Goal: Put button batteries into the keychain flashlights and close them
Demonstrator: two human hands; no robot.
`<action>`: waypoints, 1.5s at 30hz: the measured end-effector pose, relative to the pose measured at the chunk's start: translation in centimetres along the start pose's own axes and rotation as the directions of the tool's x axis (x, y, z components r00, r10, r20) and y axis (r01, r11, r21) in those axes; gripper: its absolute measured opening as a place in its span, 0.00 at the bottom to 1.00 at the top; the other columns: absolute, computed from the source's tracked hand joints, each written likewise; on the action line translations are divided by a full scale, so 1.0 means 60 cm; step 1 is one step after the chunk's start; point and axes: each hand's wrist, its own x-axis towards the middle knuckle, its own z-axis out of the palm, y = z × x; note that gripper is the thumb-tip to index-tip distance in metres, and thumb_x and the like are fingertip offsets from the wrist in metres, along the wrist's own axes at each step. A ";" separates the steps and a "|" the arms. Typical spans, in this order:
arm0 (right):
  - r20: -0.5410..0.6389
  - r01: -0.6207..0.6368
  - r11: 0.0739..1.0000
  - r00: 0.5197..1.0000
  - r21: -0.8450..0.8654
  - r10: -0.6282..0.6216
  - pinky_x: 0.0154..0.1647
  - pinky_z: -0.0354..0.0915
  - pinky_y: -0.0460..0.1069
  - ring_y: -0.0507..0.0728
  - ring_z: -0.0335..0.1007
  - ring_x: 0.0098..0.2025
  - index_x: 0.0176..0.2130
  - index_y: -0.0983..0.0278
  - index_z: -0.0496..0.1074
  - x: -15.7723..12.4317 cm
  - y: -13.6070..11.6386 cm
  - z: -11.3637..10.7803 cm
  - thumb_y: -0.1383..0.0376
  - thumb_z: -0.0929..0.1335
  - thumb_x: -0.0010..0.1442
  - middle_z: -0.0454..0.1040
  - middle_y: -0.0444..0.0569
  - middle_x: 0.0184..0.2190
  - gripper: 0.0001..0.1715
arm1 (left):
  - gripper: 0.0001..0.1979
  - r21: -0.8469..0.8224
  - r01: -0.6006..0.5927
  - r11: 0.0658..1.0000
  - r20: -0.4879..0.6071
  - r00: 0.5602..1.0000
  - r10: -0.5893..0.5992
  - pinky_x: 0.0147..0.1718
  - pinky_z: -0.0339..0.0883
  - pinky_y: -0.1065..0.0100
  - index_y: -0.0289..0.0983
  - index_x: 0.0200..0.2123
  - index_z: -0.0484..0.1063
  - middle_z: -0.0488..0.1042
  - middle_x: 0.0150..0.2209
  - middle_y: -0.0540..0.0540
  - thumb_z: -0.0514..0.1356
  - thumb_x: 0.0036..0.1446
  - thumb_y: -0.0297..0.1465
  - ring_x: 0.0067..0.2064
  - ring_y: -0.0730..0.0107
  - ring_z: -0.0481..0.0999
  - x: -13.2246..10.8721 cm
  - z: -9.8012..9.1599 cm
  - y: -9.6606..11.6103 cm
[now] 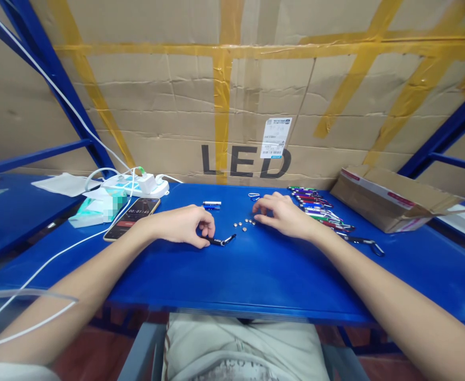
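One black keychain light sits pinched in left fingers, right fingers spread empty beside button cells.

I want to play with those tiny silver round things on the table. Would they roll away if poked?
Probably they'd slide, not roll: the silver discs seem to lie flat on the smooth blue table. Likely light and fiddly to pinch, being tiny beside the right hand.

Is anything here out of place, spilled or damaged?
Nothing looks damaged. Button cells lie loose between the right hand and the keychain flashlight in the left hand; a white cable hangs off the table edge.
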 end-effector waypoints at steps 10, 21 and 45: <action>0.029 0.092 0.989 0.995 0.115 -0.096 0.52 0.55 0.57 0.64 0.68 0.51 0.46 0.59 0.79 -0.002 -0.035 0.004 0.56 0.72 0.72 0.80 0.52 0.45 0.10 | 0.08 -0.035 0.080 0.996 0.091 0.993 -0.076 0.35 0.68 0.71 0.40 0.38 0.82 0.80 0.35 0.51 0.70 0.55 0.35 0.36 0.68 0.79 -0.004 -0.006 0.001; 0.076 0.139 0.988 0.987 0.066 -0.144 0.55 0.53 0.60 0.66 0.71 0.53 0.48 0.58 0.80 -0.001 -0.045 0.024 0.56 0.68 0.76 0.83 0.53 0.50 0.12 | 0.19 0.257 0.008 0.967 -0.379 0.921 0.093 0.59 0.65 0.55 0.38 0.59 0.79 0.79 0.56 0.38 0.56 0.77 0.42 0.55 0.54 0.75 0.033 0.019 -0.087; -0.032 0.134 0.987 0.991 0.092 -0.131 0.55 0.55 0.59 0.62 0.71 0.45 0.45 0.60 0.71 -0.005 -0.051 0.016 0.59 0.64 0.78 0.80 0.50 0.40 0.09 | 0.15 0.207 -0.102 0.973 -0.479 0.857 0.192 0.57 0.70 0.56 0.42 0.58 0.76 0.80 0.55 0.42 0.54 0.79 0.39 0.56 0.57 0.79 0.037 0.045 -0.025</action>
